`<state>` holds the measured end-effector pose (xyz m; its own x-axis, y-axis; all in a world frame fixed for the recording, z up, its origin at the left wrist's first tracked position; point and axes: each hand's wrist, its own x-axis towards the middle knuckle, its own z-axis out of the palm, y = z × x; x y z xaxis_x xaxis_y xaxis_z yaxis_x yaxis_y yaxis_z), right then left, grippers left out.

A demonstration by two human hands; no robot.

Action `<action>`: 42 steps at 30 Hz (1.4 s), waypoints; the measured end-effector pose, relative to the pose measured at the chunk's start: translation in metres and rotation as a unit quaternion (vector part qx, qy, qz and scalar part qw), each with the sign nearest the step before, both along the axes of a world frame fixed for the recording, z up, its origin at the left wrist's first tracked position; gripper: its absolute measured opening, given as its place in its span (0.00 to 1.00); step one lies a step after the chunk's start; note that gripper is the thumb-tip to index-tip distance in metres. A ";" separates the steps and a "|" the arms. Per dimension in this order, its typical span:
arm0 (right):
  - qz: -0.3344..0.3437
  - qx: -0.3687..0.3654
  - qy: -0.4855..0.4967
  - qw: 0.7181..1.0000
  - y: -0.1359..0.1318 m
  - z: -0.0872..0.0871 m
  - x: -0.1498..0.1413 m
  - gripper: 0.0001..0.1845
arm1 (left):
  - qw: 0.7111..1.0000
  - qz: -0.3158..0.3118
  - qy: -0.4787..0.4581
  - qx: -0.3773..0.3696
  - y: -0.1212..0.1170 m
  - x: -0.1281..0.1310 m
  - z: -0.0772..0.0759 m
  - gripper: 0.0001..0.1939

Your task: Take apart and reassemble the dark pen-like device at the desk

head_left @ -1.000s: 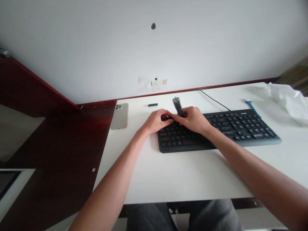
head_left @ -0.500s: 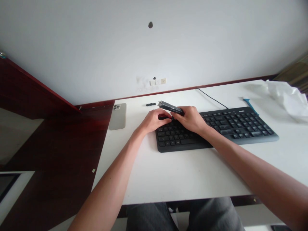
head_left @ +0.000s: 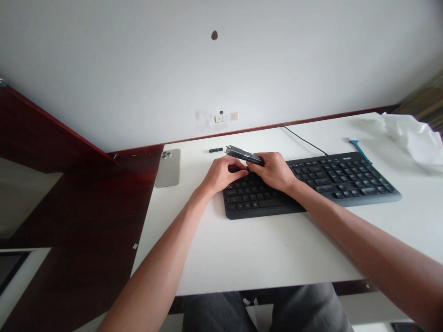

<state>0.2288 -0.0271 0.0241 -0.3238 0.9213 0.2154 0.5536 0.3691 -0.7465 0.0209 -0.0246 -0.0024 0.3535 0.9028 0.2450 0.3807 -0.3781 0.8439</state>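
Note:
A black keyboard (head_left: pixel 277 203) lies on the white desk, its upper left keys covered by both hands. My left hand (head_left: pixel 221 175) is closed over that corner. Its thumb and forefinger pinch together at the keys, and whatever is between them is too small to make out. Beside it, my right hand (head_left: pixel 275 170) wraps round a slim black tool (head_left: pixel 242 154) with a pale, forked-looking end pointing up and left. The right fingertips come down at the keys close to the left fingertips. Behind my left hand, several small black keycaps (head_left: pixel 216 150) sit in a short row on the desk.
A phone (head_left: pixel 168 168) lies face down at the desk's left edge. Past the keyboard's right end are a blue brush-like tool (head_left: pixel 360 151) and a crumpled white plastic bag (head_left: pixel 411 138). The keyboard cable (head_left: pixel 304 140) runs back toward the wall, which has sockets (head_left: pixel 226 117).
Almost nothing differs. The view has shifted very slightly, and both hands keep the same place and grip on the keyboard.

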 end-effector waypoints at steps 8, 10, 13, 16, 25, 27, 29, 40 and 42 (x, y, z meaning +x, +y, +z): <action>-0.046 -0.023 0.038 0.998 0.002 0.002 0.000 0.16 | 1.000 0.004 -0.005 0.020 -0.002 0.000 0.003 0.05; -0.079 -0.023 0.061 0.995 0.004 0.005 0.002 0.18 | 1.000 -0.002 -0.006 0.025 -0.003 0.001 0.003 0.05; -0.077 -0.010 0.042 0.996 0.006 0.006 0.004 0.18 | 0.999 -0.005 -0.004 0.035 -0.004 0.002 0.004 0.04; -0.065 -0.001 0.028 0.997 0.006 0.005 0.004 0.16 | 0.999 0.001 -0.015 0.036 -0.005 0.003 0.004 0.04; -0.063 -0.011 0.043 0.997 0.007 0.004 0.005 0.17 | 0.981 0.129 0.103 0.099 0.010 -0.024 0.006 0.04; -0.053 -0.010 0.041 0.998 0.006 0.004 0.005 0.16 | 0.981 0.124 0.117 0.090 0.014 -0.030 0.002 0.03; -0.049 -0.012 0.040 0.998 0.006 0.004 0.005 0.16 | 0.983 0.116 0.117 0.083 0.015 -0.032 0.000 0.04; -0.039 -0.013 0.045 0.998 0.009 0.002 0.006 0.15 | 0.984 0.124 0.098 0.078 0.015 -0.035 0.002 0.06; -0.034 -0.016 0.052 0.998 0.009 0.002 0.007 0.15 | 0.984 0.124 0.099 0.076 0.015 -0.036 0.002 0.06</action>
<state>0.2355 -0.0182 0.0262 -0.2371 0.9472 0.2156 0.4953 0.3088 -0.8120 -0.0152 -0.0096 0.0000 0.1813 0.9253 0.3330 0.6280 -0.3695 0.6849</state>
